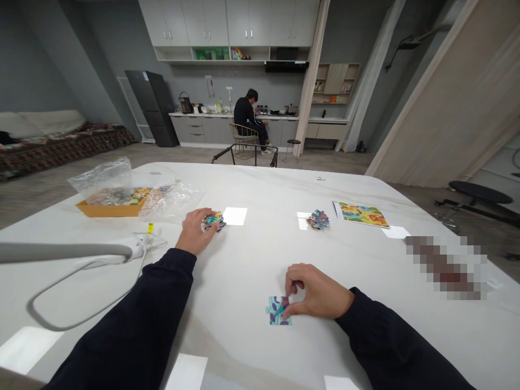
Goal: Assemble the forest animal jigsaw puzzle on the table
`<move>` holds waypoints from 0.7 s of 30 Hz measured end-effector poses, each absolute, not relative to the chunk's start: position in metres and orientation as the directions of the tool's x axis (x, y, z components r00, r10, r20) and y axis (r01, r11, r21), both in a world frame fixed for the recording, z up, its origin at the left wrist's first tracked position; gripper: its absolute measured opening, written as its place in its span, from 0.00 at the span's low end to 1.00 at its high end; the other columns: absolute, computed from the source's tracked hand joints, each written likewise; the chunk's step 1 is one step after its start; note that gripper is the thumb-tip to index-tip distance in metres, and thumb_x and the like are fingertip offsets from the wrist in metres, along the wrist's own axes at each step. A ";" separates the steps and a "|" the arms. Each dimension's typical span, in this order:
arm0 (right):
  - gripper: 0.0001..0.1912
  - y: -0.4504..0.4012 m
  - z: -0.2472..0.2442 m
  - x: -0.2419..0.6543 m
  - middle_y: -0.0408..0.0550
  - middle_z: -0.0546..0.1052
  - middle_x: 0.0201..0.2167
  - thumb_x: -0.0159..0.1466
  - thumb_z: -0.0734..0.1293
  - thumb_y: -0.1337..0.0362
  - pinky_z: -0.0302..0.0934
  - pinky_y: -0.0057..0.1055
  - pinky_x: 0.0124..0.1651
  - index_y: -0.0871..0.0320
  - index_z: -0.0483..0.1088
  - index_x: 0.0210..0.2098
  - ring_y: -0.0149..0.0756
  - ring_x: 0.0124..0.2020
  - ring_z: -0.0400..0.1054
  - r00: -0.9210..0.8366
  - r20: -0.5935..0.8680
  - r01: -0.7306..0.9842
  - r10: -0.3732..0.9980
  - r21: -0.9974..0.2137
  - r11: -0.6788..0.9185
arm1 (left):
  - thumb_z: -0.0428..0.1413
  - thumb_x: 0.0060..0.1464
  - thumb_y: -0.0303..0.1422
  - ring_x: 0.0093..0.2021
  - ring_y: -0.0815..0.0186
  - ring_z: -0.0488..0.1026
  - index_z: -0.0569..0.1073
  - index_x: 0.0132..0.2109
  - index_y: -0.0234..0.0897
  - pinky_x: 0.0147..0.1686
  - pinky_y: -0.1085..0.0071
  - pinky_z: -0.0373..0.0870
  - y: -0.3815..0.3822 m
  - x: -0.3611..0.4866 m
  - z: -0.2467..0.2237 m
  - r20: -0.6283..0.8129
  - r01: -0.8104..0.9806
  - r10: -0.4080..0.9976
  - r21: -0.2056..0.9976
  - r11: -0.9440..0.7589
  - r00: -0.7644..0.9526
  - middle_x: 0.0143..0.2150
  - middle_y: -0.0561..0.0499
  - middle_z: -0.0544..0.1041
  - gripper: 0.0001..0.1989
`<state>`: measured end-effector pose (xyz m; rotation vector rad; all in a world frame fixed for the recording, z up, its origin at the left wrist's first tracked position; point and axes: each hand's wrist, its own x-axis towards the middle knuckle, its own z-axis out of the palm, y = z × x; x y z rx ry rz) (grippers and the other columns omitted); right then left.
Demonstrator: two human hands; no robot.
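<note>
A teal and purple jigsaw puzzle piece (277, 311) lies flat on the white table (239, 346). My right hand (312, 292) has its thumb and forefinger closed at the piece's right edge. Farther off on the left, my left hand (197, 230) curls its fingers and thumb around a small pile of puzzle pieces (215, 219), partly covering it. A second pile of puzzle pieces (319, 219) sits apart, beyond my right hand. Beside that pile lies a colourful picture sheet (363, 214) showing cartoon animals.
On the left stand an orange box (109, 208) with plastic bags (173, 197) and a white power strip (136, 246) with cables. A grey curved arm (60, 252) crosses the left edge. A pixelated patch (444, 268) covers something at right. A person (246, 114) sits by the far counter.
</note>
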<state>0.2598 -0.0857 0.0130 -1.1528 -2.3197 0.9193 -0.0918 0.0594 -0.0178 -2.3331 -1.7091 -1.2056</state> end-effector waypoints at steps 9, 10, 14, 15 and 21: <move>0.16 -0.084 0.015 0.261 0.43 0.73 0.26 0.65 0.72 0.53 0.58 0.29 0.32 0.57 0.75 0.27 0.31 0.27 0.63 -0.527 0.064 0.553 0.848 -0.732 0.399 | 0.57 0.58 0.38 0.56 0.54 0.73 0.78 0.47 0.41 0.62 0.54 0.66 0.065 -0.100 -0.018 0.587 0.786 0.790 0.397 -0.473 0.179 0.53 0.46 0.80 0.12; 0.14 -0.085 0.014 0.261 0.43 0.73 0.26 0.64 0.72 0.53 0.58 0.29 0.32 0.57 0.76 0.28 0.31 0.27 0.63 -0.527 0.062 0.551 0.848 -0.734 0.396 | 0.57 0.58 0.37 0.56 0.54 0.73 0.78 0.47 0.41 0.62 0.54 0.66 0.065 -0.100 -0.018 0.583 0.788 0.794 0.401 -0.467 0.174 0.53 0.46 0.81 0.12; 0.14 -0.084 0.012 0.261 0.43 0.73 0.26 0.65 0.71 0.53 0.57 0.28 0.32 0.58 0.76 0.31 0.30 0.27 0.63 -0.518 0.055 0.562 0.854 -0.731 0.388 | 0.57 0.58 0.37 0.55 0.53 0.74 0.78 0.48 0.41 0.60 0.54 0.68 0.066 -0.102 -0.018 0.563 0.794 0.811 0.416 -0.443 0.158 0.52 0.46 0.81 0.13; 0.15 -0.084 0.011 0.261 0.43 0.73 0.26 0.66 0.70 0.53 0.57 0.28 0.32 0.58 0.76 0.31 0.30 0.27 0.63 -0.513 0.053 0.567 0.857 -0.728 0.385 | 0.58 0.57 0.37 0.54 0.53 0.74 0.78 0.49 0.41 0.58 0.55 0.70 0.067 -0.102 -0.018 0.557 0.795 0.818 0.425 -0.433 0.147 0.51 0.46 0.81 0.13; 0.15 -0.083 0.011 0.261 0.43 0.73 0.26 0.66 0.69 0.52 0.57 0.28 0.32 0.58 0.75 0.32 0.31 0.27 0.63 -0.493 0.040 0.585 0.869 -0.725 0.365 | 0.61 0.54 0.37 0.51 0.55 0.75 0.76 0.49 0.42 0.52 0.58 0.74 0.065 -0.101 -0.015 0.551 0.762 0.830 0.500 -0.411 0.087 0.49 0.48 0.81 0.16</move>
